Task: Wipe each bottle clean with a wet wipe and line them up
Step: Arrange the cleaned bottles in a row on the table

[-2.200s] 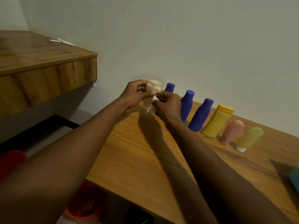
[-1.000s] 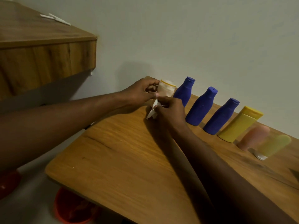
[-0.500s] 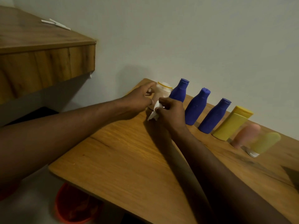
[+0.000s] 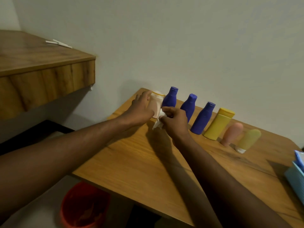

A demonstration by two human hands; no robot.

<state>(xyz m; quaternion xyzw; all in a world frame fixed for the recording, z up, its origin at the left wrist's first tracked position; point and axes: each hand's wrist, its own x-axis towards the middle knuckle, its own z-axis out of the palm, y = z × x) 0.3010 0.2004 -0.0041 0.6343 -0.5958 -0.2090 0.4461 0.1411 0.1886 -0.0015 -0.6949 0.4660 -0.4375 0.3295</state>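
cream bottle (image 4: 156, 102) with yellow-ringed top, upright at far left corner of wooden table (image 4: 131, 162), close to the wall. gripped by left hand (image 4: 141, 107), fingers curled round its left side. contact between base and tabletop: cannot tell, masked by the hands. right hand (image 4: 174, 120) over the table's far side, fingers bunched and pinching crumpled white wet wipe (image 4: 158, 122). wipe touching lower right of the cream bottle, loose end hanging toward the tabletop.

lined along the table's far edge, left to right from that corner: first blue bottle (image 4: 170, 99), second blue bottle (image 4: 189, 106), third blue bottle (image 4: 204, 119), all capped and standing. then yellow bottle (image 4: 218, 124) with flip cap on top, pink bottle (image 4: 232, 134) standing narrow end down, olive bottle (image 4: 250, 139) standing on a white cap. contents of all bottles not visible, walls opaque.

at the table's right edge: pale blue pack (image 4: 296, 178), partly out of view, darker blue flap at its top, contents not visible. on the floor under the table's near left corner: red bucket (image 4: 83, 206), open-topped, pale crumpled material inside, too blurred to identify. above and left of the table: wooden shelf (image 4: 41, 63), thin white sticks (image 4: 58, 43) lying on its top.
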